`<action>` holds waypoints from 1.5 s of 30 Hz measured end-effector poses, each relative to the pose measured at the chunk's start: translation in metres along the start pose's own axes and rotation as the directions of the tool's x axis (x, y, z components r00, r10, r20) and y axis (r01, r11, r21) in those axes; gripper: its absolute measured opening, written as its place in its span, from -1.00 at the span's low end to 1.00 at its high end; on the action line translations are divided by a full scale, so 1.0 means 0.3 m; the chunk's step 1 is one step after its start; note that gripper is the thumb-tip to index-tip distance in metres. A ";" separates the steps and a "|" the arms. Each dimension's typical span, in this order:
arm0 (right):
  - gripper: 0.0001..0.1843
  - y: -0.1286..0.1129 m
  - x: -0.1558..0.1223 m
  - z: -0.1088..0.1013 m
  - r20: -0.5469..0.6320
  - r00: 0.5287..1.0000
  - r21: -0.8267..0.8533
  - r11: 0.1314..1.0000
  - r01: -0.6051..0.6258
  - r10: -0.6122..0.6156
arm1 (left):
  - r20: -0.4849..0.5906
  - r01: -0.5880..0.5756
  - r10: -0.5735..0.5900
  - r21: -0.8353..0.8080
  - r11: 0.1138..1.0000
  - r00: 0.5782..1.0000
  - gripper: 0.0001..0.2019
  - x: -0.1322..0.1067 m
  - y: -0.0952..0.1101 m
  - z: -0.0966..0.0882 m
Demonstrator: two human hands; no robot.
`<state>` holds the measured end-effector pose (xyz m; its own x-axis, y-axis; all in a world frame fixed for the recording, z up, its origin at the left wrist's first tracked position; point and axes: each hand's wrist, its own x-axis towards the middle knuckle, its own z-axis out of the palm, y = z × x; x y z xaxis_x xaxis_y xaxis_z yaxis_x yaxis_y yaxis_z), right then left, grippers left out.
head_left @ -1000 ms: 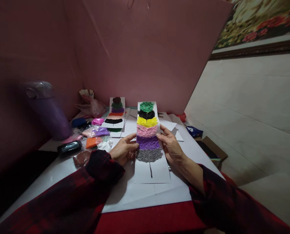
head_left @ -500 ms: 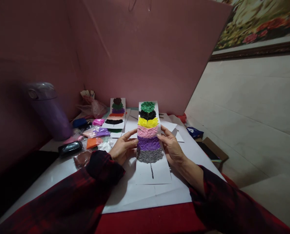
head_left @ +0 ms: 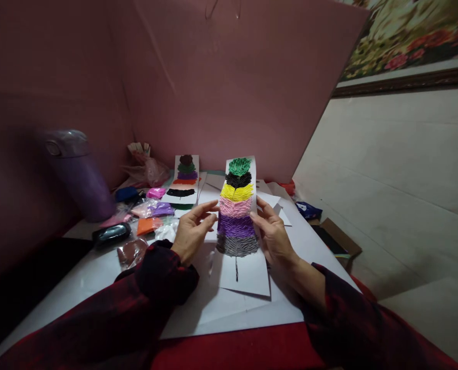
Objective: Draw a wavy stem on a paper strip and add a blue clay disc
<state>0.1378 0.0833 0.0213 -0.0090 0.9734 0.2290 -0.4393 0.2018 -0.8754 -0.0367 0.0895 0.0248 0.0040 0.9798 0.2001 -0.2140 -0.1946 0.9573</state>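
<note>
The card (head_left: 244, 272) is held up in front of the person, between both hands, with its lower edge lifted off the white sheet (head_left: 221, 313) and its top leaning a little to the right. On it sits a leaf made of clay (head_left: 236, 226) in bands: green on top, then black, yellow, pink, purple and grey, with a thin drawn stem below. The right hand (head_left: 277, 239) takes the right edge, its thumb (head_left: 255, 217) pressed on the front at the height of the purple band and the other fingers behind the paper. The left hand (head_left: 190, 234) is at the left edge with its fingers (head_left: 208, 218) parted and curved; the tips are just beside the edge or touching it, and I do not see them closed on it. I judge the card to be light and thin, so it may bend under the weight of the clay if it is held at one corner only. The clay has fine ridges and looks soft, so a finger on it would probably flatten them. The safe places to hold seem to be the bare white margins at the sides and the blank part under the stem. To the left, a second card (head_left: 183, 185) lies near small bags (head_left: 154, 209) of coloured clay and a purple bottle (head_left: 78, 174).
</note>
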 end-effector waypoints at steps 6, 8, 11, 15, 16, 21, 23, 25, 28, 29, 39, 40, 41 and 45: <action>-0.49 -0.013 -0.052 0.023 0.348 0.937 -0.189 0.981 0.042 0.027 | 0.241 0.135 -0.102 -0.125 0.983 0.965 -0.52 -0.026 -0.003 0.019; -0.52 -0.009 -0.060 0.016 0.381 0.924 -0.278 0.955 0.099 0.016 | 0.289 0.196 -0.136 -0.192 0.961 0.948 -0.59 -0.021 -0.008 0.015; -0.61 -0.010 -0.056 -0.003 0.355 0.933 -0.411 0.885 0.218 -0.065 | 0.246 0.303 -0.237 -0.279 0.911 0.940 -0.65 -0.007 -0.005 0.011; -0.68 -0.012 -0.018 -0.032 0.134 0.960 -0.527 0.803 0.279 -0.245 | 0.200 0.354 -0.300 -0.349 0.868 0.933 -0.62 0.009 0.019 0.010; -0.64 -0.010 -0.008 -0.037 0.102 0.969 -0.528 0.813 0.243 -0.223 | 0.216 0.364 -0.303 -0.353 0.862 0.928 -0.62 0.012 0.028 0.008; -0.46 0.009 0.017 -0.039 0.232 0.972 -0.421 0.904 0.078 0.024 | 0.294 0.402 -0.307 -0.363 0.841 0.905 -0.61 0.020 0.058 -0.006; -0.49 0.006 0.023 -0.030 0.176 0.983 -0.388 0.921 0.023 0.049 | 0.330 0.426 -0.317 -0.347 0.835 0.889 -0.60 0.023 0.056 -0.014; -0.55 -0.008 0.036 -0.018 0.093 0.990 -0.326 0.942 -0.072 0.108 | 0.384 0.461 -0.329 -0.330 0.824 0.863 -0.59 0.026 0.048 -0.021; -0.66 -0.049 0.070 0.000 0.061 0.977 -0.250 0.951 -0.181 0.202 | 0.443 0.493 -0.332 -0.322 0.808 0.833 -0.61 0.032 0.039 -0.025; -0.69 -0.068 0.084 0.007 0.055 0.978 -0.243 0.952 -0.184 0.203 | 0.458 0.495 -0.324 -0.324 0.806 0.828 -0.64 0.033 0.038 -0.025; -0.74 -0.168 0.319 0.048 -0.013 0.999 -0.350 0.936 0.030 -0.036 | 0.230 0.504 -0.469 -0.132 0.853 0.853 -0.67 -0.042 0.080 -0.055; -0.73 -0.155 0.347 0.055 0.000 1.000 -0.365 0.931 0.025 -0.027 | 0.183 0.505 -0.480 -0.129 0.853 0.858 -0.71 -0.048 0.085 -0.065; -0.73 -0.140 0.376 0.064 0.011 1.000 -0.379 0.925 0.021 -0.018 | 0.147 0.501 -0.483 -0.132 0.855 0.863 -0.74 -0.051 0.091 -0.075; -0.74 -0.064 0.482 0.117 0.034 0.999 -0.422 0.907 -0.001 0.017 | 0.056 0.470 -0.468 -0.175 0.865 0.882 -0.78 -0.034 0.106 -0.116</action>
<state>0.1133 0.2164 0.0863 -0.0472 0.9724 0.2284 -0.0190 0.2277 -0.9735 -0.0777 0.0749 0.0457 0.1588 0.9525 -0.2598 -0.3543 0.3006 0.8855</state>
